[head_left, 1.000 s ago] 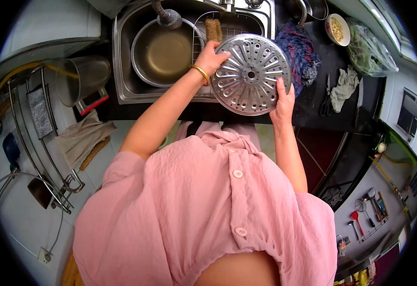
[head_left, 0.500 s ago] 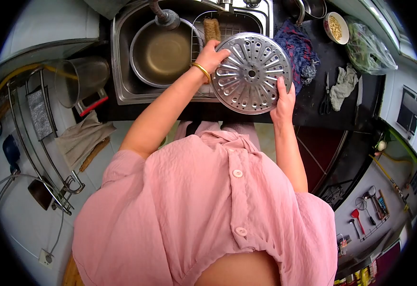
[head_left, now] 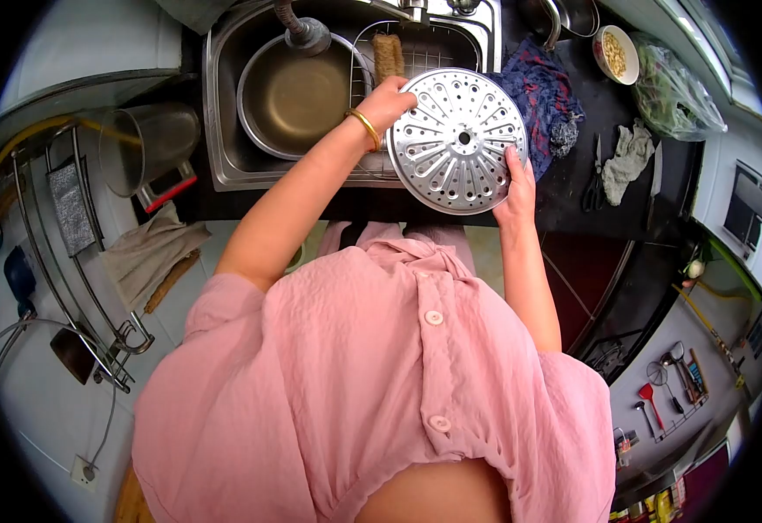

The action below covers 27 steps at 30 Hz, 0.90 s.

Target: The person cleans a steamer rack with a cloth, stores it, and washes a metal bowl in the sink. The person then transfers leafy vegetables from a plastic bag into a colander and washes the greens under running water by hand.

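A round metal steamer plate (head_left: 457,170) with slots and holes is held between my two hands, over the front right edge of the sink. Its upper left rim is gripped by my left hand (head_left: 387,102), thumb on the top face and the other fingers mostly hidden. My right hand (head_left: 517,190) clasps the lower right rim, thumb on top and fingers partly behind. Left of the plate, a metal pot (head_left: 298,105) with cloudy liquid stands in the sink (head_left: 221,131). A brown scrubbing brush (head_left: 388,54) lies in the wire basket (head_left: 433,42) behind the plate.
On the dark counter (head_left: 564,196) to the right are a blue patterned cloth (head_left: 533,91), scissors (head_left: 595,179), a grey rag (head_left: 626,161), a knife (head_left: 656,179), a bowl of beans (head_left: 614,54) and a bag of greens (head_left: 673,91). A clear pitcher (head_left: 150,148) stands left of the sink.
The steamer plate has tilted and shifted slightly left and down; its face now catches more light. Both hands keep their hold on the rim.
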Each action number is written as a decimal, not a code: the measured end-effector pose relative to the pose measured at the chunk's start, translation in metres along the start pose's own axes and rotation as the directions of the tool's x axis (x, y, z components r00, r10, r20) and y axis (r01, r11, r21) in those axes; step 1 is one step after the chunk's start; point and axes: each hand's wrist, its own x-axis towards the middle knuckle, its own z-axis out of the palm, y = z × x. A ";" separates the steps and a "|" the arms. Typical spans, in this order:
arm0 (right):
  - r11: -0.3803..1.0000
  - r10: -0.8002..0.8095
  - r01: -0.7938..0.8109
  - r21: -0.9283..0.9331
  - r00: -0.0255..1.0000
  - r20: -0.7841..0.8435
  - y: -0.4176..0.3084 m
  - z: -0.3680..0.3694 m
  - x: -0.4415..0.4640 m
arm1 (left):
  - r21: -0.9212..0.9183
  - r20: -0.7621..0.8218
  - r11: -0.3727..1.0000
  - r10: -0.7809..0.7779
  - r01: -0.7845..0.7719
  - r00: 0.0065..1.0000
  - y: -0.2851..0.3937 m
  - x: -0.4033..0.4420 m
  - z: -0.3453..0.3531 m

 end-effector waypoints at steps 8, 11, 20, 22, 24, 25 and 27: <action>1.000 -0.023 0.023 -0.013 1.000 -0.012 -0.002 0.005 -0.002 | 0.017 -0.018 0.998 0.052 -0.052 0.998 -0.002 0.001 -0.001; 0.999 -0.043 0.043 -0.026 0.999 -0.017 -0.004 0.009 -0.002 | 0.066 -0.029 0.994 0.091 -0.089 0.995 -0.007 0.006 -0.003; 0.999 -0.050 0.049 -0.022 0.999 -0.021 -0.003 0.011 0.001 | 0.149 -0.071 0.980 0.146 -0.135 0.987 -0.012 0.008 -0.003; 0.992 -0.070 0.070 -0.106 0.998 0.003 -0.002 0.009 0.003 | 0.188 -0.097 0.972 0.158 -0.138 0.983 -0.008 0.004 -0.001; 0.998 -0.056 0.056 -0.033 0.998 -0.009 -0.001 0.009 0.002 | 0.160 -0.117 0.983 0.112 -0.093 0.987 -0.011 0.004 -0.003; 0.998 -0.040 0.040 0.044 0.999 -0.014 -0.001 0.008 0.003 | 0.156 -0.124 0.981 0.131 -0.111 0.984 -0.015 0.008 -0.005; 0.997 -0.012 0.013 0.076 1.000 -0.018 0.001 0.004 0.007 | 0.111 -0.130 0.987 0.130 -0.116 0.983 -0.023 0.011 -0.006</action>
